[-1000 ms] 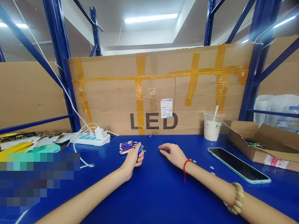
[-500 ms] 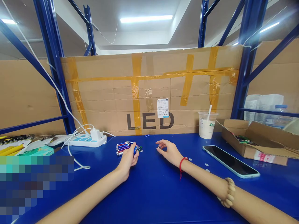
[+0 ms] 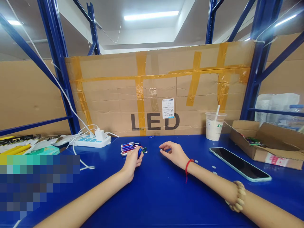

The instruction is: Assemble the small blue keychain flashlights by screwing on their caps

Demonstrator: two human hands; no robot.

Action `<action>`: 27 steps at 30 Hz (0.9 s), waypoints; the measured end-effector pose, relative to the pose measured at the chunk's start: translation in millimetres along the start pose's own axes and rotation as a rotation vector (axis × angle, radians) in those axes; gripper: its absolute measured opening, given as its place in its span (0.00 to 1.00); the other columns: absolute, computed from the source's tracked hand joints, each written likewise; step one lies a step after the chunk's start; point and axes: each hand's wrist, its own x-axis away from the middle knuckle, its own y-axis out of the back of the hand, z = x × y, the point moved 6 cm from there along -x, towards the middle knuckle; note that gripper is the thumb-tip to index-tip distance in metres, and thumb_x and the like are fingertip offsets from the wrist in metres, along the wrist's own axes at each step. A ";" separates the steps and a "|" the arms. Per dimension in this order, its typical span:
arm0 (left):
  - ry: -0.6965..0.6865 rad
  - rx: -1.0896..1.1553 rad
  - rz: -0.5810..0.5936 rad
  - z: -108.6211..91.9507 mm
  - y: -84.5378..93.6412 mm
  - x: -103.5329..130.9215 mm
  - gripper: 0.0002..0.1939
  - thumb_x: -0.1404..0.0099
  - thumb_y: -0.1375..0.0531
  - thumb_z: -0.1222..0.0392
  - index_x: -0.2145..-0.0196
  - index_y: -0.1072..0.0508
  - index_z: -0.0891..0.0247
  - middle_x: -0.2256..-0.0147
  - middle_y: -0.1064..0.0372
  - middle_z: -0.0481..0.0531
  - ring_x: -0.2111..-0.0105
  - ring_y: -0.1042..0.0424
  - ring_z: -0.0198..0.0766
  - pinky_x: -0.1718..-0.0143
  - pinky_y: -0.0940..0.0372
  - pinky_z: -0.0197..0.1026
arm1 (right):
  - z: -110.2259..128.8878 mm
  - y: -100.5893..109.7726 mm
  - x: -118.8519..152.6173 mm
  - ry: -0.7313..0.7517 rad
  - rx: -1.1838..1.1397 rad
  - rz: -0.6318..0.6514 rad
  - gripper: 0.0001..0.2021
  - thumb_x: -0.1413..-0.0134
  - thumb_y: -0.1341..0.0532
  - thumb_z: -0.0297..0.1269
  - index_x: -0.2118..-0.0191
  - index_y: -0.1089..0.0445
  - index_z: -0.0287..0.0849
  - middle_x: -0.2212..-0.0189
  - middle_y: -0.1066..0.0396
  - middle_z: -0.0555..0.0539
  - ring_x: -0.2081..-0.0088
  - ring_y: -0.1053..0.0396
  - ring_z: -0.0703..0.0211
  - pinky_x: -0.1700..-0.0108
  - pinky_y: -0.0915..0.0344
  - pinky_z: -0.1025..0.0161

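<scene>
My left hand (image 3: 133,160) grips a blue light (image 3: 139,153) just beside the pile (image 3: 129,148); my right hand (image 3: 174,153), right of the pile, pinches a small part (image 3: 161,149).

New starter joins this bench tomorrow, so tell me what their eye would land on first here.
First the big taped cardboard sheet printed LED, standing across the back of the blue table. Next the small pile of pens mid-table, with the left hand gripping a blue one beside it and the right hand pinching a tiny part. A phone lies to the right, a cup behind it.
</scene>
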 end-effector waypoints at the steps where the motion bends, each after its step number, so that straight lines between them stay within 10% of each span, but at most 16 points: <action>1: -0.005 -0.007 -0.008 0.1 0.7 -0.1 0.25 0.43 0.47 0.44 0.88 0.47 0.64 0.89 0.59 0.40 0.88 0.61 0.23 0.85 0.64 0.32 | 1.3 0.4 0.3 0.010 -0.003 -0.001 0.05 0.55 0.39 0.31 0.69 0.28 0.40 0.68 0.27 0.47 0.68 0.30 0.62 0.70 0.32 0.68; 27: -0.256 -0.359 0.138 0.1 -15.2 7.3 0.30 0.41 0.56 0.38 0.91 0.53 0.61 0.90 0.57 0.43 0.87 0.57 0.28 0.80 0.57 0.36 | 59.0 -3.1 21.8 0.217 -0.228 0.001 0.04 0.54 0.37 0.35 0.75 0.26 0.42 0.74 0.28 0.49 0.72 0.32 0.63 0.76 0.40 0.69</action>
